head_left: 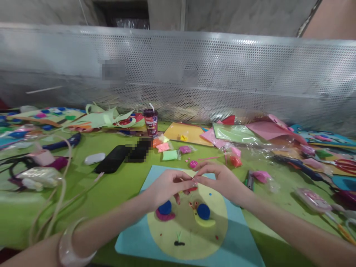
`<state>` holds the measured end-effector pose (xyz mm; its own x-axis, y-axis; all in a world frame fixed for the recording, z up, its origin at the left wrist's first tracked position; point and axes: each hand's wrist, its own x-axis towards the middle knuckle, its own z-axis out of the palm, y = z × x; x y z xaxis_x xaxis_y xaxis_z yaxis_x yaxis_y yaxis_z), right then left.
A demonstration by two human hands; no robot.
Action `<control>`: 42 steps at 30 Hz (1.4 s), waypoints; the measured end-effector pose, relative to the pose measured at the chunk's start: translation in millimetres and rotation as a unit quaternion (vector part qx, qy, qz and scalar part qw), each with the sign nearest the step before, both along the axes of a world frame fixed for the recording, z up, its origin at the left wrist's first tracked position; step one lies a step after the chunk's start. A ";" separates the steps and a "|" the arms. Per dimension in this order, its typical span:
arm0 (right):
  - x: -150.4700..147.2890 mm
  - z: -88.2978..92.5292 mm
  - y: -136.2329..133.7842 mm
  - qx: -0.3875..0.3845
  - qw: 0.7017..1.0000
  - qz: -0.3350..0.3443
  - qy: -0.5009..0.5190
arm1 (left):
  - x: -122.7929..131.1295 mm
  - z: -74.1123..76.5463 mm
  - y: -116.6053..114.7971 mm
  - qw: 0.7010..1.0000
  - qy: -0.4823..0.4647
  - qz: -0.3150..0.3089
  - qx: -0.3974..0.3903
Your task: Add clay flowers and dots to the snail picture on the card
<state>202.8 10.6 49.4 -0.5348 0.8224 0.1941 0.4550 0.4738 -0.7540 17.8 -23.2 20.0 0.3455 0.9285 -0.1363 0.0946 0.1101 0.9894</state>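
Note:
My left hand (170,186) and my right hand (221,181) meet at their fingertips above a craft picture. Both are closed in a pinch; whatever lies between the fingers is too small to make out. Below them is a light blue sheet (133,237) bearing a round pale yellow paper (191,244). On it sit a clay snail (204,211) with a blue shell and yellow body, and a second blue shell (165,207) over a purple body. A red piece (192,189) shows partly under my fingers. A small dark clay piece (179,243) with green strands lies near the bottom.
Packets of clay, such as a pale green one (170,155), lie beyond the sheet. A dark cup (151,122) with a straw stands behind a black phone (111,159). A utility knife (249,180) is at right; cables (65,200) loop at left. A perforated metal panel (194,74) closes the back.

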 end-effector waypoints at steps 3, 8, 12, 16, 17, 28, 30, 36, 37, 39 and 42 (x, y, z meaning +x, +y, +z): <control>-4.7 3.1 -8.9 -0.040 0.999 0.004 0.011 | -4.1 1.9 -6.0 1.000 -0.009 0.002 -0.001; -11.3 7.6 -21.4 -0.052 0.998 -0.017 0.005 | -6.8 5.4 -12.6 1.000 -0.004 0.010 -0.009; -13.6 8.2 -24.5 -0.056 0.998 -0.006 0.010 | -8.9 4.9 -14.7 1.000 -0.003 0.007 -0.003; -13.3 6.8 -26.8 -0.066 0.997 -0.001 0.025 | -10.4 3.6 -16.0 1.000 -0.009 -0.003 0.001; -13.0 6.1 -27.8 -0.073 0.997 -0.002 0.027 | -10.6 3.3 -16.6 1.000 -0.009 -0.008 -0.002; -8.7 -2.1 -46.1 -0.212 0.974 -0.072 -0.012 | -24.5 -2.1 -23.7 0.998 0.029 0.060 -0.013; -7.9 -5.5 -52.6 -0.264 0.961 -0.077 -0.036 | -28.6 -3.6 -26.3 0.996 0.060 0.066 0.011; -8.7 -16.3 -70.6 -0.344 0.935 -0.044 -0.078 | -29.1 -12.1 -43.4 0.980 0.125 0.017 0.152; -9.3 -17.6 -72.0 -0.354 0.931 -0.039 -0.078 | -28.4 -14.4 -45.6 0.973 0.133 0.008 0.186; -10.6 -19.8 -73.3 -0.366 0.928 -0.037 -0.067 | -27.6 -20.0 -48.1 0.947 0.169 0.000 0.272; -11.8 -22.4 -73.8 -0.376 0.924 -0.043 -0.054 | -28.6 -29.2 -48.1 0.888 0.227 -0.001 0.400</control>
